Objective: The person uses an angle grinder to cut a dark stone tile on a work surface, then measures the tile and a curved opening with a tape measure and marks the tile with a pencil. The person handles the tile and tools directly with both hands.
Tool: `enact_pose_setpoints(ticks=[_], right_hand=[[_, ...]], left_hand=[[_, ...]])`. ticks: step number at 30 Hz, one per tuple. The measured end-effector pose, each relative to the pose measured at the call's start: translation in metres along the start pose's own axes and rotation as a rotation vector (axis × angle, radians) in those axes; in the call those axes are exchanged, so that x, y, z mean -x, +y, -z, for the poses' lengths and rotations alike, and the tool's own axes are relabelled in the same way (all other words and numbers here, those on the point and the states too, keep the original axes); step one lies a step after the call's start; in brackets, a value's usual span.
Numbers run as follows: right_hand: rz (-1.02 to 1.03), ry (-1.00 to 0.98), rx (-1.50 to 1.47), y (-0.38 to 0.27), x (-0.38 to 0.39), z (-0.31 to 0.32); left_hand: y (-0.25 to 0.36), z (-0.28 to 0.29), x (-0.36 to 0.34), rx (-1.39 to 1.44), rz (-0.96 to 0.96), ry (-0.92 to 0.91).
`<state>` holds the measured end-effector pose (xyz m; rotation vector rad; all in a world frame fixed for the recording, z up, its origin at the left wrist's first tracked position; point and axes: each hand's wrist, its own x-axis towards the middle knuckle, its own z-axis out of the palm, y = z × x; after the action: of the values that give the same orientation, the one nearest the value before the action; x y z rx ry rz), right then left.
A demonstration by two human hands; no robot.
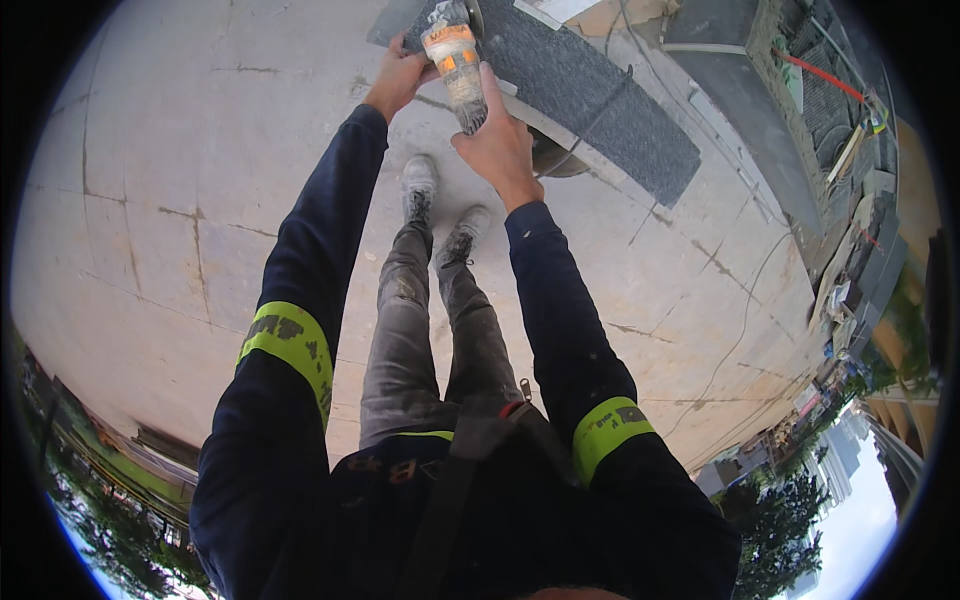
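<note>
A dust-covered angle grinder [456, 62] with an orange body is held out ahead of me. My right hand [500, 150] wraps round its rear end, thumb along the right side. My left hand [400, 78] is closed at its left side, nearer the head; part of that grip is hidden. The disc [475, 16] shows edge-on to the right of the head, over a dark grey speckled stone slab [610, 110]. Whether the disc touches the slab, I cannot tell.
The slab rests on a raised support with a dark rounded object [558, 156] beneath. A cable [600, 118] crosses the slab. Concrete floor [170, 170] lies around my dusty shoes [420, 185]. Large dark panels [760, 130], a red strap [825, 75] and rubble stand at the right.
</note>
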<state>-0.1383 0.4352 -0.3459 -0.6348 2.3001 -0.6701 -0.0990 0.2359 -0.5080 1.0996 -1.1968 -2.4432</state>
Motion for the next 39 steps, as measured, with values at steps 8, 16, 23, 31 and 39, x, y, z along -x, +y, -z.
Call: enact_pose_setpoints(ticks=[8,16,23,31,39], right_hand=[[0.029,0.04,-0.01,0.012,0.033,0.003],[-0.012,0.04,0.033,0.011,0.014,-0.005],[0.002,0.039,0.015,0.017,-0.003,-0.011],[-0.014,0.032,0.03,0.012,-0.017,-0.01],[-0.045,-0.03,-0.012,0.019,0.036,0.004]], left_hand=[[-0.005,0.009,-0.007,-0.023,-0.034,-0.003],[0.006,-0.01,0.009,0.01,0.012,0.003],[0.009,-0.003,0.008,0.017,0.038,-0.014],[0.002,0.007,-0.002,0.081,0.013,-0.071],[0.001,-0.003,0.004,0.012,0.025,0.035]])
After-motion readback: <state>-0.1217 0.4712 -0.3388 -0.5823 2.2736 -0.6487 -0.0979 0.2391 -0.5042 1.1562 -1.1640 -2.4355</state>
